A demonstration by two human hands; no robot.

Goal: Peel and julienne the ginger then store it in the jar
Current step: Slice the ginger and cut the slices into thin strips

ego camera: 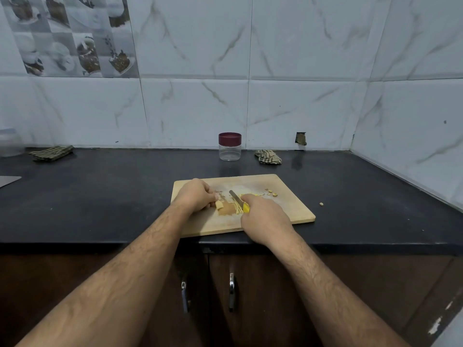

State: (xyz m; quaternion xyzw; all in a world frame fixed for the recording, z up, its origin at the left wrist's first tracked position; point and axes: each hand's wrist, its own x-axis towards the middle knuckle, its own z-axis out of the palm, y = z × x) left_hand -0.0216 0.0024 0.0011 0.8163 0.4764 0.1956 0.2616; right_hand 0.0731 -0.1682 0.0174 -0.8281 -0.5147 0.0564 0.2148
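Observation:
On the wooden cutting board (288, 209), my left hand (196, 195) holds a pale piece of ginger (220, 204) with curled fingers. My right hand (263, 216) grips a yellow-handled knife (236, 197), its blade pointing away toward the board's middle. Thin ginger strips (238, 209) lie beside the blade, and small cut bits (271, 192) sit at the board's right. A clear jar (230, 147) with a maroon lid on it stands behind the board, near the wall.
The board lies on a black counter (100, 196). A folded striped cloth (51, 153) is at the back left, a crumpled cloth (268, 156) right of the jar. One ginger bit (321, 203) lies off the board. Cabinet doors with handles (231, 291) are below.

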